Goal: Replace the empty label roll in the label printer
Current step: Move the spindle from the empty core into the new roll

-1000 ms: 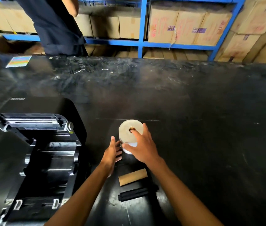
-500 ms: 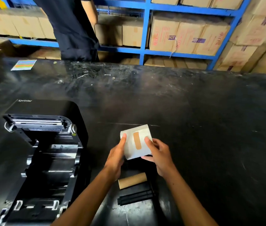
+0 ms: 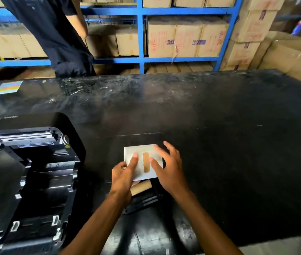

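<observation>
The left hand [image 3: 123, 173] grips the white label roll [image 3: 142, 162] from 8 o'clock. The right hand [image 3: 168, 168] touches it at 3 o'clock, fingers spread wide. The open printer [image 3: 33, 172] sits at 9 o'clock.

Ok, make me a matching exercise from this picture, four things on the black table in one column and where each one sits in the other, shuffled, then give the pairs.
Things:
1. white label roll with a brown tape strip
2. bare brown cardboard core
3. open black label printer
4. rainbow-striped card

Places:
A. far left corner of the table
B. lying on the table just behind the wrists
C. between the left hand and right hand
D. near left, lid raised

Pairs: 1-C, 2-B, 3-D, 4-A
</observation>
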{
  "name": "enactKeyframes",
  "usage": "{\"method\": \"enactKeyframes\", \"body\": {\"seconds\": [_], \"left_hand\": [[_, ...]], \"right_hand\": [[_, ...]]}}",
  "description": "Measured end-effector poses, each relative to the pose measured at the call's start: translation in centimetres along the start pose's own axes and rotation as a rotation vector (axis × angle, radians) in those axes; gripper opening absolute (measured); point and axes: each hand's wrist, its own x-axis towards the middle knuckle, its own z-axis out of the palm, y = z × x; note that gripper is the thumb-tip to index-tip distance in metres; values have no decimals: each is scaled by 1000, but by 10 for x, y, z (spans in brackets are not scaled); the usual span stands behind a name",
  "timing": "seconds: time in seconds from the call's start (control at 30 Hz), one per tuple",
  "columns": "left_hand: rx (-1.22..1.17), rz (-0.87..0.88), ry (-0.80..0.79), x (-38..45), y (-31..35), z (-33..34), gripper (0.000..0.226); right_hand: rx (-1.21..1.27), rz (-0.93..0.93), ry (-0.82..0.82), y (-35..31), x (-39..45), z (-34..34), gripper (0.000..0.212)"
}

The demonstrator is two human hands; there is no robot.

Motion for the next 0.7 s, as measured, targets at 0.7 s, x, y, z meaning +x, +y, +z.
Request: {"method": "enactKeyframes", "body": {"seconds": [0.7], "left_hand": [[-36, -71, 52, -16, -1, 5, 52]], "right_hand": [[579, 146, 206, 5, -23, -12, 10]]}}
